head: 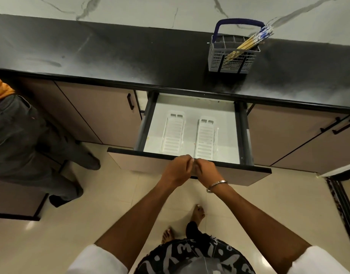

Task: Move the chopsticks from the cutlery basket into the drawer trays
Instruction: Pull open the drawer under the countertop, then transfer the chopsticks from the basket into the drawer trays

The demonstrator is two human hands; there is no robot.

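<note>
You face a black countertop (130,56) under a white marble-veined wall (150,8). Below it run beige cabinet doors (95,111) with black handles (130,101). The floor (51,244) is glossy cream tile, catching soft light. Another person's grey trousers (21,139) stand at your left.

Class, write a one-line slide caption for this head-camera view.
Both hands at the open drawer's front; two white trays inside; chopsticks wait in the cutlery basket.

Wooden-looking chopsticks (247,43), plastic cutlery basket (232,60), glossy black countertop (130,56).
</note>
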